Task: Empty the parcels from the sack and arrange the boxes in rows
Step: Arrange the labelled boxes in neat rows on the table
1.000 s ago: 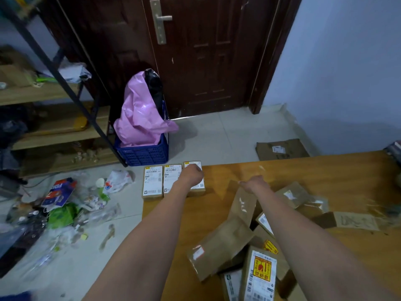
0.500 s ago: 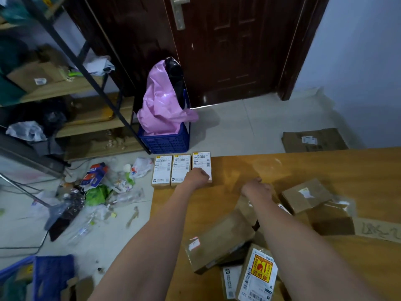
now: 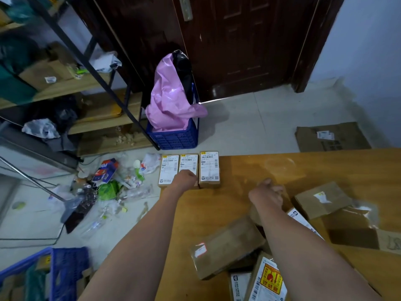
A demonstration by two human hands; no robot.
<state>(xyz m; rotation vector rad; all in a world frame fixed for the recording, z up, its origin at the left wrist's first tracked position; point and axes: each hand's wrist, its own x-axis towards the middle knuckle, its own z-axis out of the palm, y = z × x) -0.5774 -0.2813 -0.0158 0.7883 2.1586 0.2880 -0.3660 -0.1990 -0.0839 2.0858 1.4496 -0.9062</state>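
Three white-labelled boxes lie side by side at the far left corner of the wooden table point(image 3: 282, 168): the left box point(image 3: 168, 170), the middle box point(image 3: 188, 162) and the right box point(image 3: 209, 168). My left hand point(image 3: 185, 180) rests with curled fingers on the near end of the middle box. My right hand point(image 3: 267, 194) is curled over the top edge of a brown parcel point(image 3: 252, 213) in the loose pile. That pile also holds a long brown parcel point(image 3: 225, 246), a box with a yellow-red label point(image 3: 269, 281) and a brown box point(image 3: 321, 198).
On the floor beyond the table stands a blue basket point(image 3: 173, 137) with a pink bag point(image 3: 171, 101) in it. Litter point(image 3: 108, 181) is spread to the left, by a shelf rack point(image 3: 97, 83). Flat cardboard point(image 3: 332, 136) lies by the right wall. A blue crate point(image 3: 67, 270) sits lower left.
My left hand has slid from the right box to the middle box. My right hand has lowered the upright brown parcel down onto the pile.
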